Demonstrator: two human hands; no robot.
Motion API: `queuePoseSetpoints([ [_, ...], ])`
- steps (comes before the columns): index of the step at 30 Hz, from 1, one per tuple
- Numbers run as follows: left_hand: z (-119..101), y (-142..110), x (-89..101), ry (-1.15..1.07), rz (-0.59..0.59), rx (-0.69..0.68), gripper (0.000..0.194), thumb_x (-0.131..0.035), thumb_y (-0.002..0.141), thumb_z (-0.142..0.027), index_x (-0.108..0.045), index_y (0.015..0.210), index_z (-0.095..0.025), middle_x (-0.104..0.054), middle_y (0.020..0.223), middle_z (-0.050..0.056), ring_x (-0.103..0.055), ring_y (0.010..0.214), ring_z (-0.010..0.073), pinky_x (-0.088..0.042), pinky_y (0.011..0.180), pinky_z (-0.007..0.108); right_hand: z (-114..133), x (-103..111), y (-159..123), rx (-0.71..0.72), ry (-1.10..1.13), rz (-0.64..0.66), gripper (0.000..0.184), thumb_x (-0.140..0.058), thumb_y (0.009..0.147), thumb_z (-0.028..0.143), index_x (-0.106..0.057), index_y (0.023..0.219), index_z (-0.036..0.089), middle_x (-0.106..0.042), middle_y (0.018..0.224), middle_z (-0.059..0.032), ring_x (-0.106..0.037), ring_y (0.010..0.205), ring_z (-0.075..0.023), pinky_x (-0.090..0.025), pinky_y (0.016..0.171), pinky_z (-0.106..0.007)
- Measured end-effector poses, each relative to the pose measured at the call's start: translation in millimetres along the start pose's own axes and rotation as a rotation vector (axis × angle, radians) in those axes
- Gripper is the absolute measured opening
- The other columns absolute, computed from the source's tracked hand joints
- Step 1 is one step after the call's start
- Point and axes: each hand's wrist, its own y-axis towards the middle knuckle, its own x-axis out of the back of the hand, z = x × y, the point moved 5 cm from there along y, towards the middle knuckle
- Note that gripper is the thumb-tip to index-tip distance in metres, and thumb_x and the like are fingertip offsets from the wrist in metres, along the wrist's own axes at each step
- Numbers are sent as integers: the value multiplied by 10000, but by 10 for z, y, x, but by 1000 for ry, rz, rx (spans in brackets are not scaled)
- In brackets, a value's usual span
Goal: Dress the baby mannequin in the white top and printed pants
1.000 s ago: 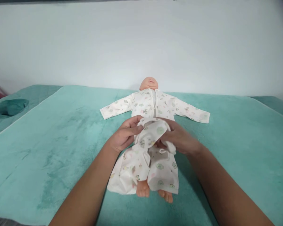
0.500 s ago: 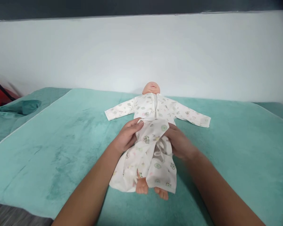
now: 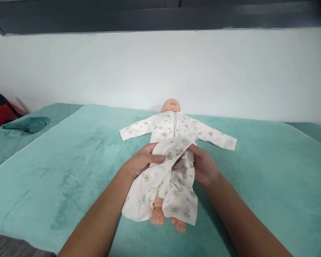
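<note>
A baby doll (image 3: 171,105) lies on its back, head toward the wall, dressed in a white baby romper (image 3: 163,125) printed with small animals. The sleeves spread out to both sides. My left hand (image 3: 143,159) grips the romper's front cloth at the doll's waist, thumb on top and fingers underneath. On the other side, my right hand (image 3: 204,166) pinches the edge of the same overlapping front flap; its fingertips are partly hidden by the cloth. Both doll feet (image 3: 157,216) stick out below the loose lower cloth.
A teal plush cover (image 3: 77,171) lies under the doll. Behind it stands a white wall (image 3: 160,67) with a dark frame above. A folded teal cloth (image 3: 29,125) and a red and black object (image 3: 1,112) are at the far left.
The front flap is drawn further across to the right and lies more slanted. A white tie seen beneath it before is now covered. The view has tilted up slightly.
</note>
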Motion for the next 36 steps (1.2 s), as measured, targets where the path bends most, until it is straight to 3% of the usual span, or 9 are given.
queuePoseSetpoints([
  [5, 4, 18, 15, -18, -32, -45, 378, -794, 714, -281, -704, 1026, -90, -736, 950, 144, -695, 786, 217, -533, 708, 284, 2, -33, 10, 7, 21, 45, 279, -586, 825, 388, -707, 947, 168, -727, 873, -83, -679, 909, -252, -560, 814, -361],
  [11, 2, 37, 47, -97, -33, -111, 373, -792, 710, -306, -690, 1024, -132, -734, 884, 106, -692, 771, 225, -527, 697, 295, 22, -107, -30, 62, -99, 134, 238, -630, 791, 347, -718, 933, 178, -732, 897, -71, -675, 933, -249, -552, 759, -318],
  [15, 20, 31, 121, -61, -136, -139, 416, -806, 689, -354, -684, 1029, -148, -721, 809, 68, -669, 687, 199, -490, 632, 265, 49, -158, -105, 74, -364, 344, 331, -739, 717, 226, -687, 1037, 157, -717, 971, -63, -661, 953, -231, -527, 761, -299],
  [20, 36, -8, 153, 43, -221, -97, 481, -785, 693, -475, -691, 1022, -136, -671, 689, 30, -580, 547, 142, -426, 551, 243, 63, -352, -230, -85, -664, 609, 629, -818, 680, 267, -577, 1257, 195, -672, 1115, -61, -630, 1004, -214, -518, 814, -313],
  [22, 22, -19, 139, 59, -236, -96, 465, -796, 679, -475, -699, 979, -133, -646, 654, 13, -554, 532, 126, -417, 549, 236, 64, -398, -256, -134, -831, 580, 626, -828, 673, 301, -591, 1246, 213, -669, 1120, -51, -621, 1018, -221, -514, 824, -317],
  [25, -14, -19, 91, 55, -206, -100, 389, -841, 632, -418, -704, 862, -134, -634, 639, 2, -561, 563, 123, -427, 563, 223, 54, -369, -265, -136, -978, 462, 428, -766, 756, 333, -654, 1155, 231, -691, 1048, -34, -633, 970, -211, -512, 802, -307],
  [28, -57, -16, 66, 76, -173, -94, 332, -844, 635, -400, -706, 781, -136, -653, 663, 9, -586, 609, 127, -442, 585, 213, 23, -251, -228, -64, -793, 352, 304, -727, 800, 360, -689, 1067, 220, -707, 953, -30, -653, 905, -200, -523, 768, -305],
  [33, -55, -35, 44, 202, 11, 14, 470, -871, 569, -444, -748, 888, -122, -718, 787, 59, -632, 680, 168, -472, 619, 240, -47, -106, -118, 61, -326, 214, 369, -713, 817, 421, -691, 1092, 176, -718, 949, -75, -678, 833, -206, -533, 743, -327],
  [36, -6, -57, 55, 246, 107, 57, 442, -906, 511, -343, -748, 854, -114, -732, 800, 73, -654, 714, 200, -502, 670, 272, -56, -151, -103, 86, -268, 190, 345, -672, 856, 417, -694, 1098, 172, -717, 966, -89, -682, 832, -211, -533, 723, -330],
])
